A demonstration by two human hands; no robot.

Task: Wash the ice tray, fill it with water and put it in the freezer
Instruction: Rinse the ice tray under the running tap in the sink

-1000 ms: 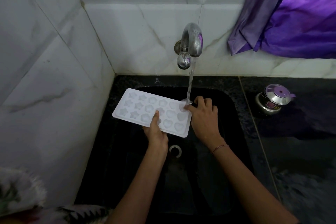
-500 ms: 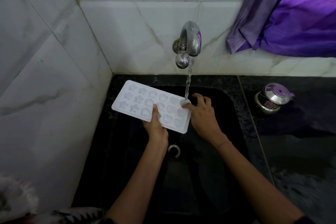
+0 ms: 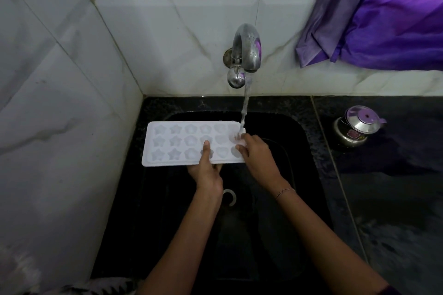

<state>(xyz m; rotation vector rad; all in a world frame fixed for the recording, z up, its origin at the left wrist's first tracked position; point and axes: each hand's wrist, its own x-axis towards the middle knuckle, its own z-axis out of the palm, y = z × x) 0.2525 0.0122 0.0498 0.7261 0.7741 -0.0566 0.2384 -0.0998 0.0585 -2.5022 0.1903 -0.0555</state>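
A white ice tray (image 3: 182,143) with star and heart moulds is held level over the black sink (image 3: 282,127). My left hand (image 3: 207,170) grips its near edge, thumb on top and fingers underneath. My right hand (image 3: 257,158) holds the tray's right end, fingers lying over the moulds there. Water runs from the steel tap (image 3: 247,52) in a thin stream (image 3: 245,108) and lands on the tray's far right corner beside my right fingers.
The sink drain (image 3: 230,196) lies below my hands. White marble tiles (image 3: 60,103) close off the left and back. A small steel pot with a purple lid (image 3: 354,127) stands on the black counter at right. Purple cloth (image 3: 388,19) hangs at upper right.
The tray has turned from slanted to square with the sink's back edge. Both hands kept their hold and the stream still hits the right end.
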